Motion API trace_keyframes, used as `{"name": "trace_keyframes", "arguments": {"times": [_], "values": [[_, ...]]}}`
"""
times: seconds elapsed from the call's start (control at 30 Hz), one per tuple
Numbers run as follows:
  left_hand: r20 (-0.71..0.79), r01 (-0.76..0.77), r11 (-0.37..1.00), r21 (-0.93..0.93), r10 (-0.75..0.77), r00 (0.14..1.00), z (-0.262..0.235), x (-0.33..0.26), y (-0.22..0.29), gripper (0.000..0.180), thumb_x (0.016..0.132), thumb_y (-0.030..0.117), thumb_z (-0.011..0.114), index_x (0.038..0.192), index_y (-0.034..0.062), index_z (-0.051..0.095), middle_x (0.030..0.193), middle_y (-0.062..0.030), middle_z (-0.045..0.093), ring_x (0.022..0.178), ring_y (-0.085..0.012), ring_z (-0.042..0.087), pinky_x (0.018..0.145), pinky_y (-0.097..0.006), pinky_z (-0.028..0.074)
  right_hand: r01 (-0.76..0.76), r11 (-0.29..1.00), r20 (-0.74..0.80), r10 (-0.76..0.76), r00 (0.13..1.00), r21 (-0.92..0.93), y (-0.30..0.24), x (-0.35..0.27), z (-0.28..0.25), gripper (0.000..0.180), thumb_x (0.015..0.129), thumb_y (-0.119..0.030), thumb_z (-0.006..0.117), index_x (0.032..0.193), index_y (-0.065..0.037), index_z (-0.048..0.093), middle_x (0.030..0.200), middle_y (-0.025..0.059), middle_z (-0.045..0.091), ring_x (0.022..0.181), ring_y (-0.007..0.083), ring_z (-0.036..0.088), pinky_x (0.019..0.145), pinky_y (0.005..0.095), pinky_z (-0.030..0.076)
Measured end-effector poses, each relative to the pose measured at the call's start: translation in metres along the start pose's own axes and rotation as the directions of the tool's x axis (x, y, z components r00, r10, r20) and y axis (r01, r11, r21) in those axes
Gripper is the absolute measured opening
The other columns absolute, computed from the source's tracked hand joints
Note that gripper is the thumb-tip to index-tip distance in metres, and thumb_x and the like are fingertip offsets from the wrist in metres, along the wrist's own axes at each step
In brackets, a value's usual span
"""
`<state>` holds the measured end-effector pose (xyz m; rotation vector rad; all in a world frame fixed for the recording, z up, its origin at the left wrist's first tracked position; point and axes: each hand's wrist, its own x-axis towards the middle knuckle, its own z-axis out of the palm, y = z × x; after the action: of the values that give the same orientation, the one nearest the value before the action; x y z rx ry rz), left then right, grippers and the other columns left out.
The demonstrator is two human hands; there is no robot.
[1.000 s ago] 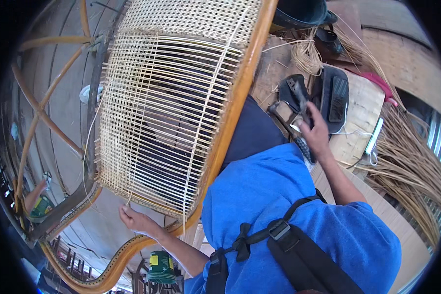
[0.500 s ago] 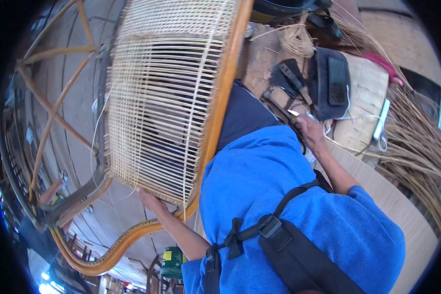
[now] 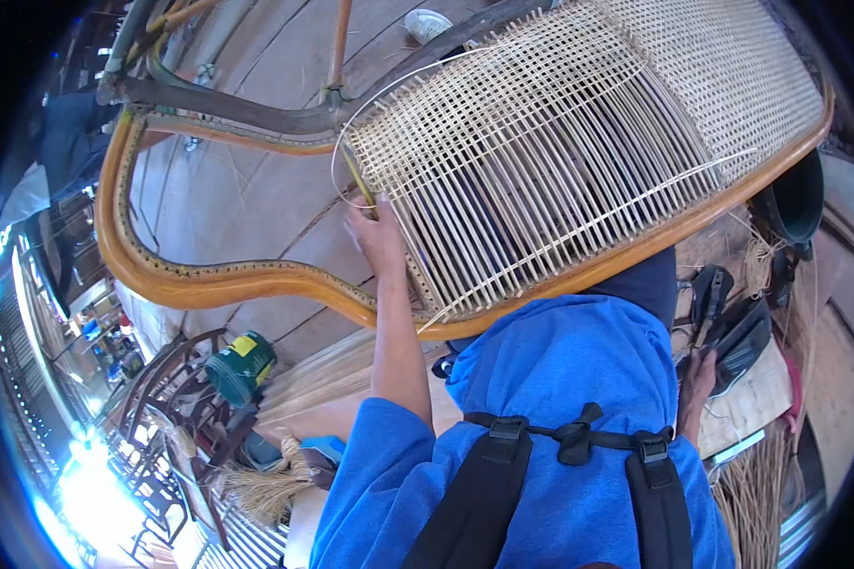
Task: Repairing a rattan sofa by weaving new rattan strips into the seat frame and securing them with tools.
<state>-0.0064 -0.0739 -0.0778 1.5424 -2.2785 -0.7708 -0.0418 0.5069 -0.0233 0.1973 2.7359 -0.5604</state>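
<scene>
A large rattan chair frame lies across my lap, its back filled with a half-woven cane panel. My left hand reaches up to the panel's left edge, fingers closed on the weave beside a loose yellowish cane strip. My right hand is down at my right side. It touches a black hand tool that lies with other black tools on a wooden board. Whether it grips the tool is not visible. My blue shirt and black harness straps fill the lower middle.
The chair's curved rattan arm sweeps over the plank floor at left. A green bucket and a tuft of dry fibre sit below it, with dark chairs beyond. A black pot and a cane bundle are at right.
The view has swung round, so the chair now lies across the top. My left hand stays at the panel's edge. My right hand stays by the black tools.
</scene>
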Motion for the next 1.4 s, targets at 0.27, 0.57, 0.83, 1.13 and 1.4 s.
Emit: {"name": "trace_keyframes", "arguments": {"times": [0.27,0.57,0.83,1.13,1.4], "values": [[0.020,0.095,0.993,0.069,-0.096,0.995,-0.013,-0.008,0.021,0.028,0.089,0.024,0.056,0.084,-0.0031,0.051,0.087,-0.0180,0.050,0.083,-0.0305,0.049,0.077,-0.040,0.040,-0.285,0.772,0.521,-0.069,0.851,0.568,-0.259,0.145,-0.120,0.038,0.089,-0.031,0.053,0.116,-0.004,0.054,0.076,0.0033,0.053,0.061,0.0106,0.053,0.052,0.0227,0.041],[0.088,0.067,0.995,0.075,-0.074,0.993,-0.011,0.001,0.006,0.026,0.091,0.020,0.052,0.084,-0.0042,0.055,0.074,-0.0127,0.052,0.065,-0.0225,0.048,0.062,-0.035,0.040,0.553,0.809,0.907,-0.059,0.416,-0.201,-0.362,0.285,-0.093,0.028,0.076,-0.015,0.058,0.099,-0.001,0.060,0.070,0.0090,0.058,0.064,0.0172,0.054,0.062,0.0320,0.044],[0.039,0.078,0.988,-0.133,-0.074,0.997,-0.011,-0.001,0.024,0.026,0.094,0.017,0.046,0.080,-0.0032,0.052,0.071,-0.0027,0.046,0.063,-0.0110,0.042,0.057,-0.026,0.036,0.649,0.611,0.828,0.020,0.560,-0.454,-0.420,0.347,-0.050,0.032,0.078,-0.031,0.058,0.066,-0.001,0.062,0.063,0.0098,0.061,0.050,0.0166,0.052,0.051,0.0341,0.042],[0.029,0.239,0.914,-0.327,-0.243,0.970,-0.008,-0.002,0.035,0.021,0.093,0.012,0.046,0.080,-0.0024,0.054,0.069,-0.0035,0.046,0.064,-0.0121,0.041,0.060,-0.029,0.037,0.855,0.424,0.834,-0.320,0.449,-0.298,-0.437,0.328,-0.044,0.032,0.086,-0.031,0.053,0.069,-0.006,0.064,0.064,0.0112,0.057,0.061,0.0254,0.061,0.058,0.0383,0.050],[-0.004,0.260,0.939,-0.225,-0.268,0.963,-0.015,-0.003,0.015,0.024,0.092,0.015,0.048,0.080,-0.0052,0.055,0.077,-0.0108,0.054,0.071,-0.0143,0.048,0.064,-0.031,0.039,0.853,0.482,0.661,-0.576,0.481,-0.201,-0.440,0.324,-0.047,0.030,0.088,-0.032,0.049,0.084,-0.005,0.062,0.074,0.0109,0.059,0.077,0.0237,0.060,0.070,0.0398,0.048]]}}
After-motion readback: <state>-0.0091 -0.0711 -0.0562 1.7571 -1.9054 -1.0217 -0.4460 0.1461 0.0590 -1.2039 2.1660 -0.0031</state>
